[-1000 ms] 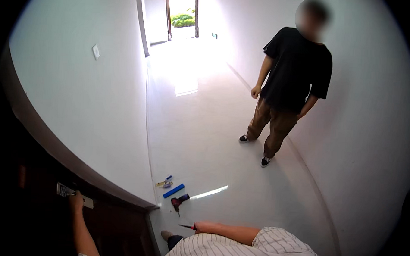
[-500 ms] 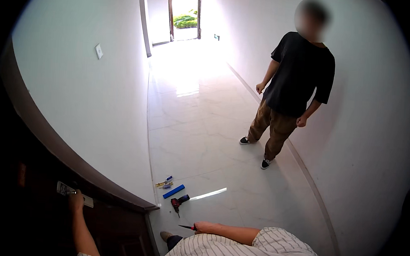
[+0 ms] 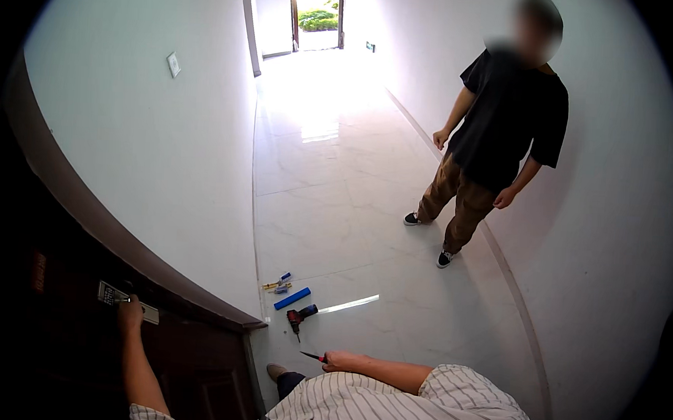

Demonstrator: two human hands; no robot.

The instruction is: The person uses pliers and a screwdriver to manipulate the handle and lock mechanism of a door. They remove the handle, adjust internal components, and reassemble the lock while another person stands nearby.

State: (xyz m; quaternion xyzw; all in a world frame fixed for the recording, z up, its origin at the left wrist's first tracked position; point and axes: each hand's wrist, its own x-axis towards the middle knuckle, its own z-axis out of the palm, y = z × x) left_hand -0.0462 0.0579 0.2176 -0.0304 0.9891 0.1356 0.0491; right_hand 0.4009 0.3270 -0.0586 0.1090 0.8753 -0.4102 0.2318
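My left hand (image 3: 129, 313) reaches to the dark brown door (image 3: 183, 369) at the left. Its fingers are closed round the lever handle on a pale metal lock plate (image 3: 151, 313); the grip hides most of the lever. My right hand (image 3: 337, 361) is held low in front of my striped shirt. It is closed on the red and black handle of what looks like a screwdriver (image 3: 312, 355), its dark, thin shaft pointing left. Below it on the floor lies a red and black cordless drill (image 3: 299, 320).
Beside the drill lie a blue bar (image 3: 292, 298), a shiny pale strip (image 3: 349, 304) and several small blue and brass-coloured parts (image 3: 278, 284). A person in a black shirt (image 3: 509, 120) stands at the right wall. A light switch (image 3: 174, 64) is on the left wall; an open doorway (image 3: 318, 19) lies far ahead.
The view has tilted and shifted slightly, so the floor things and the person sit a little further right. Both hands keep their hold.
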